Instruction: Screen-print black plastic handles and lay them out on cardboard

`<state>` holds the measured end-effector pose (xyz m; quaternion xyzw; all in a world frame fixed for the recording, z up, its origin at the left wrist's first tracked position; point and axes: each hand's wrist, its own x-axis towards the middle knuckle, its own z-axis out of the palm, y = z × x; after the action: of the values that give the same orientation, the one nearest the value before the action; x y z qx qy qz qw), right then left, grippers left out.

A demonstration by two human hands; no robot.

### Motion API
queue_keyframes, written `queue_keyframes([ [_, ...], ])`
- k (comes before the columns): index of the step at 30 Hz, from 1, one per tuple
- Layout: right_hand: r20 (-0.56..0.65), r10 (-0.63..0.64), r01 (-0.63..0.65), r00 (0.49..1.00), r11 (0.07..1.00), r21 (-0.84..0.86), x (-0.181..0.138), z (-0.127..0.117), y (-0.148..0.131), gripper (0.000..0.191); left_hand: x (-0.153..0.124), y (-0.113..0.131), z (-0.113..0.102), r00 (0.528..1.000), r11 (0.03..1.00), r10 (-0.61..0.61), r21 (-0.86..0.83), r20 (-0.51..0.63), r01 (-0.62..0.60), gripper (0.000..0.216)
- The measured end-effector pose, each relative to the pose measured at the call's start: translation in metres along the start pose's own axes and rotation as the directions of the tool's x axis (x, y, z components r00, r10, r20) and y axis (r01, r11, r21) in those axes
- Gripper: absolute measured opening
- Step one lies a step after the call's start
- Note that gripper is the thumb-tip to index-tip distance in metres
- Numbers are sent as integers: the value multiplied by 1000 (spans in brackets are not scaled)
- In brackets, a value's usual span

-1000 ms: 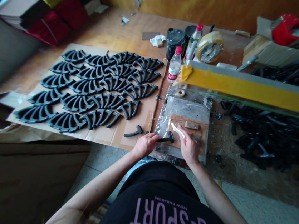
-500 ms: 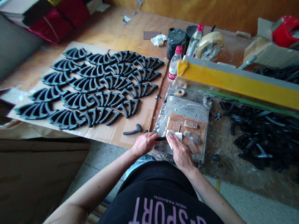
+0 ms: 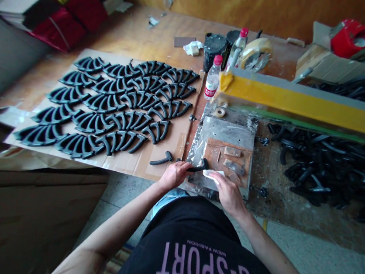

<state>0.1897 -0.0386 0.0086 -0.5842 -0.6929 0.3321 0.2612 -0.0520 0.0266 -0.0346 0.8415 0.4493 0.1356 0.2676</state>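
A black curved handle with a T-shaped head point(image 3: 197, 168) is gripped at its tail end by my left hand point(image 3: 174, 174), over the near edge of the grey work plate point(image 3: 229, 131). My right hand point(image 3: 229, 194) pinches a folded white cloth point(image 3: 214, 174) right beside the handle's head. Whether the cloth touches the handle is hard to tell. To the left of my left hand, one loose black handle point(image 3: 161, 158) lies on the cardboard sheet point(image 3: 140, 164). Farther left on that sheet, many similar handles point(image 3: 102, 103) lie in fanned rows.
Small worn blocks point(image 3: 232, 152) lie on a brown board on the plate. At right is a heap of black parts point(image 3: 317, 170), below a yellow-taped bar point(image 3: 298, 99). A red-capped bottle point(image 3: 213, 79), dark pots point(image 3: 213, 50) and a tape roll point(image 3: 257, 53) stand behind.
My right hand has shifted slightly right with the cloth, uncovering the handle's head. My left hand keeps its hold on the handle, nearly in place.
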Motion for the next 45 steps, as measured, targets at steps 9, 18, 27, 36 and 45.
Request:
queue_keyframes([
  [9, -28, 614, -312, 789, 439, 843, 22, 2, 4, 38, -3, -32, -34, 953, 960, -263, -144, -152, 242, 15],
  [18, -235, 523, -328, 819, 763, 557, 49, 16, -1, 31, -2, -10, -25, 997, 992, 76, -105, 1, -76, 21],
  [27, -198, 181, -185, 963, 983, -3, 66, 33, 8, 16, 2, -9, -19, 993, 990, 100, -102, 66, -93, 22],
  [36, -315, 402, -332, 860, 909, 253, 72, 18, 24, 30, 0, -54, -41, 942, 951, -305, -102, -139, 293, 20],
  [45, -219, 535, -352, 816, 760, 546, 58, 21, 21, 42, 43, -108, -42, 870, 859, -343, 257, -355, 443, 37],
])
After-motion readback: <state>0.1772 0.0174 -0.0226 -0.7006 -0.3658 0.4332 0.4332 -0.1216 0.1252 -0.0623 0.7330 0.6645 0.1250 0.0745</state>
